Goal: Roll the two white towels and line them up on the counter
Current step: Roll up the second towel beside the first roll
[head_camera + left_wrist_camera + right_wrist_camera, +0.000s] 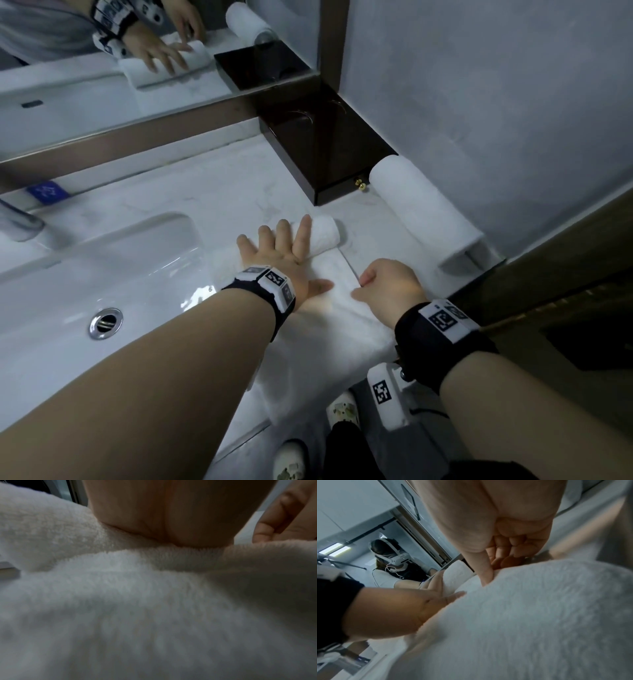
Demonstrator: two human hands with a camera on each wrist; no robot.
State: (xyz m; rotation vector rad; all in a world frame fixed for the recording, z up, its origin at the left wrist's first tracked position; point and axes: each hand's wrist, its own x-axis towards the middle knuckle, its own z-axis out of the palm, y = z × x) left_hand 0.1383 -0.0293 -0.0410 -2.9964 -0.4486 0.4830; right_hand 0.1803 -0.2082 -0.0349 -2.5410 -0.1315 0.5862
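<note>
Item: half-rolled white towel [342,308], lying on the desk [212,198]. My left hand [281,253] is pressing its roll at 12 o'clock, fingers splayed flat. My right hand [390,287] is pinching its 3 o'clock edge, fingers curled. Finished rolled towel [421,209] is sitting at 2 o'clock.

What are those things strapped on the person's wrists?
Both forearms are bare, with no sleeves. The left hand and right hand each have a black wrist strap carrying white blocks printed with black square code markings. A thin dark cable hangs from the right one.
</note>
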